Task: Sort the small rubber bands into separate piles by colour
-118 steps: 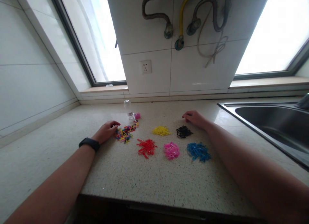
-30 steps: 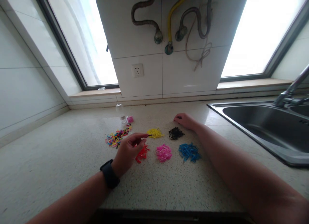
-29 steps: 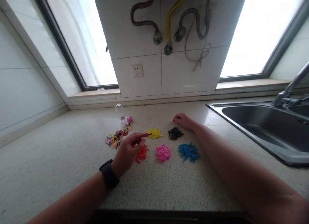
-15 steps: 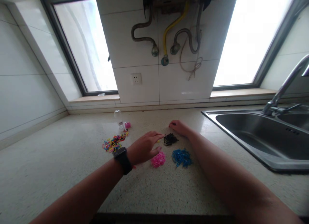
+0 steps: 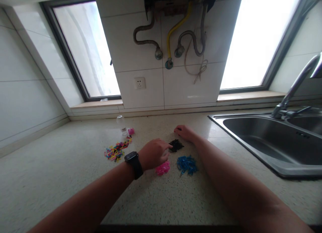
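My left hand (image 5: 155,153), with a black watch (image 5: 133,162) on its wrist, reaches over the counter. Its index finger points out to the left edge of a pile of black rubber bands (image 5: 176,145), the thumb held apart below. Partly under that hand lies a pile of pink rubber bands (image 5: 163,168). Blue rubber bands (image 5: 186,165) form another pile to the right of the pink. My right hand (image 5: 184,132) rests on the counter just behind the black pile, fingers curled in, with nothing visible in them. Mixed coloured rubber bands (image 5: 117,150) are spread at the left.
A clear plastic bottle (image 5: 121,124) stands behind the mixed bands, beside a small pink object (image 5: 131,131). At the right, a steel sink (image 5: 211,117) with a faucet (image 5: 284,104) is set into the counter (image 5: 161,199). Hoses and a socket (image 5: 140,82) are on the wall.
My left hand has shifted slightly right, bringing its index finger to the black bands; thumb and index are closer together. My right hand stays resting. The whole view has shifted a little.
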